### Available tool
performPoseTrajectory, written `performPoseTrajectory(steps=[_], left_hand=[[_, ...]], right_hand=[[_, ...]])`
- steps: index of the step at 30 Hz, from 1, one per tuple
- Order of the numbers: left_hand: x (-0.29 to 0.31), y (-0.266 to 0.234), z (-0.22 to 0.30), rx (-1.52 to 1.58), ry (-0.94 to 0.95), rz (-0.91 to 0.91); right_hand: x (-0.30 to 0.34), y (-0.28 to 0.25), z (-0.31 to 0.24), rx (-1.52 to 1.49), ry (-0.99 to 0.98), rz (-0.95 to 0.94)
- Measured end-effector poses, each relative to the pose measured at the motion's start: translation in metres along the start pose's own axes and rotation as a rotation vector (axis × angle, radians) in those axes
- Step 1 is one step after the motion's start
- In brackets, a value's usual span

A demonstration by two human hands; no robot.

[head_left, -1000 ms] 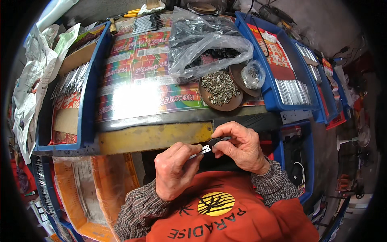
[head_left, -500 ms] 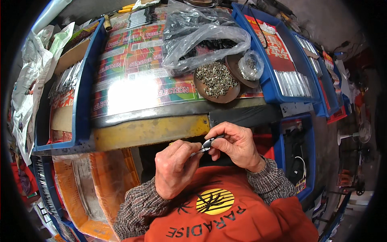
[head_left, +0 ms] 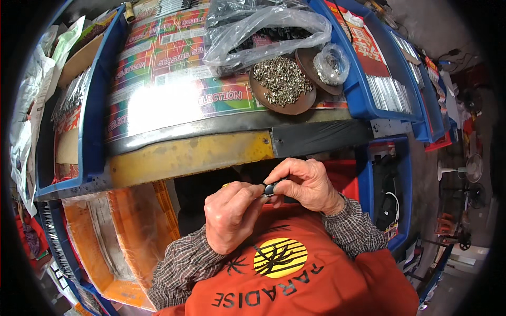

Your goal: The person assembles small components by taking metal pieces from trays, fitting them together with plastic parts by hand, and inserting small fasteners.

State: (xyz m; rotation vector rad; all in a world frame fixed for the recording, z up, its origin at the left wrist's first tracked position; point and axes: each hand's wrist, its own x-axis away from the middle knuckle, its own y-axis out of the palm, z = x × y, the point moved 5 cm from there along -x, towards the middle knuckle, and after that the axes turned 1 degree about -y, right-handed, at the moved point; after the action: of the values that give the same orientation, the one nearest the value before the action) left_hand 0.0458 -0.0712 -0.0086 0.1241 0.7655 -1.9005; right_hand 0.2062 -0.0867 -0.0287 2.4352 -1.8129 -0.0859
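A small black part with a silvery piece (head_left: 269, 189) is pinched between both hands, close in front of the table's edge. My left hand (head_left: 230, 213) grips its left end with thumb and fingers, back of the hand upward. On the other end, my right hand (head_left: 310, 188) has thumb and forefinger closed. The fingers cover most of the part, so its full shape is hidden. Beyond the hands, a brown dish (head_left: 287, 109) on the table holds a heap of small metal pins (head_left: 280, 79).
A clear plastic bag (head_left: 311, 27) of black parts lies behind the dish. Blue trays with silvery strips stand at left (head_left: 95, 116) and right (head_left: 363, 111). The table's yellow edge (head_left: 190, 154) crosses ahead; below are an orange crate (head_left: 122, 231) and a blue bin (head_left: 405, 205).
The part has turned in my fingers, and less of its silvery piece shows. Both hands stay together on it. The table has shifted slightly up and left in view.
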Motion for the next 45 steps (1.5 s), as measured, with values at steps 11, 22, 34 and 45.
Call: performPoseTrajectory(steps=[11,22,34,45], left_hand=[[0.014,0.014,-0.007,-0.001,0.023,0.0],[0.027,0.023,-0.017,0.065,-0.104,-0.103],[0.034,0.03,-0.023,0.073,-0.099,-0.102],[0.036,0.034,-0.022,0.064,-0.077,-0.097]], right_hand=[[0.011,0.001,0.015,0.125,0.003,0.025],[0.021,0.002,0.012,0.522,-0.174,-0.077],[0.033,0.008,0.027,0.546,-0.129,0.02],[0.033,0.004,0.032,0.512,-0.116,-0.009]])
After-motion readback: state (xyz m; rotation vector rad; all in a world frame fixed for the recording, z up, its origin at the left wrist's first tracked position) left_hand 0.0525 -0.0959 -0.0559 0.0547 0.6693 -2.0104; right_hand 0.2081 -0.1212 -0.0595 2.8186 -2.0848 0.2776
